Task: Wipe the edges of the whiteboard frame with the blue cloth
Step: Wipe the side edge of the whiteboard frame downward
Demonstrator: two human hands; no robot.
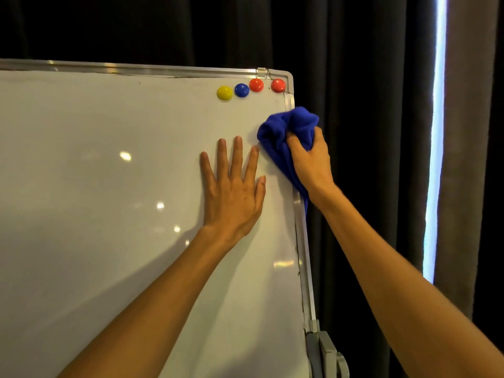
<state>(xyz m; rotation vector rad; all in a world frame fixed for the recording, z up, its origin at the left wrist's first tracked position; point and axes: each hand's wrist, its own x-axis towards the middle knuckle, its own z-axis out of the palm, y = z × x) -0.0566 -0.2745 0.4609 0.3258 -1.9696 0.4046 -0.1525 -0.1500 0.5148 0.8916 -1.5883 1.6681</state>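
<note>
The board (109, 165) fills the left side, its metal frame (301, 236) running along the top and down the right edge. The left hand (231, 192) lies flat on the white surface, fingers (237, 151) spread and pointing up, thumb toward the frame. Above those fingertips, near the top corner, sit four magnets in a row: yellow (224, 93), blue (241, 90), and two red (256, 85) (278, 85). Just right of the left index finger, the cloth (286, 132) is bunched over the frame's right edge, touching it below the corner. The right hand (311, 159) grips it, fingers curled into the folds, a tail hanging under the wrist along the frame. Dark curtains (368, 105) hang behind, with a bright strip (436, 159) of light further right. A grey bracket (324, 350) clamps the frame's lower end.
</note>
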